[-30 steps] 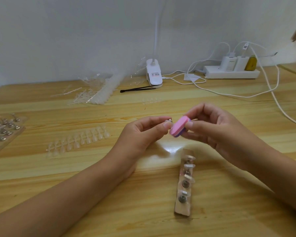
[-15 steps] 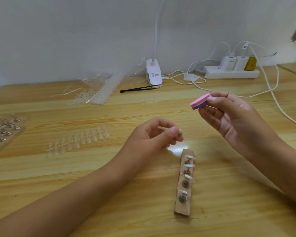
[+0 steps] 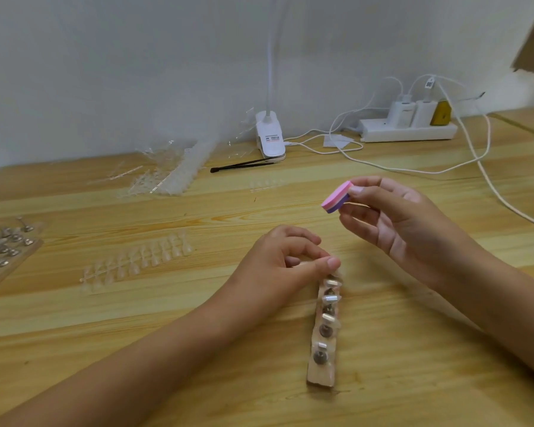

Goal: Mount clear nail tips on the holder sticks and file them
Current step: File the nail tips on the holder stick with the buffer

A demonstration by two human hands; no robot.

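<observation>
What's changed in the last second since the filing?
The right hand lifted the pink-and-purple buffer block up and away, still pinching it. The left hand dropped to the far end of the cardboard holder strip; whether it still pinches the holder stick is hidden. Strip and sheet of clear nail tips stayed put.

Bright, soft light leaves faint shadows on the table (image 3: 413, 349) beneath the fingers (image 3: 332, 262), which blur slightly; frame edges bow outward.
</observation>
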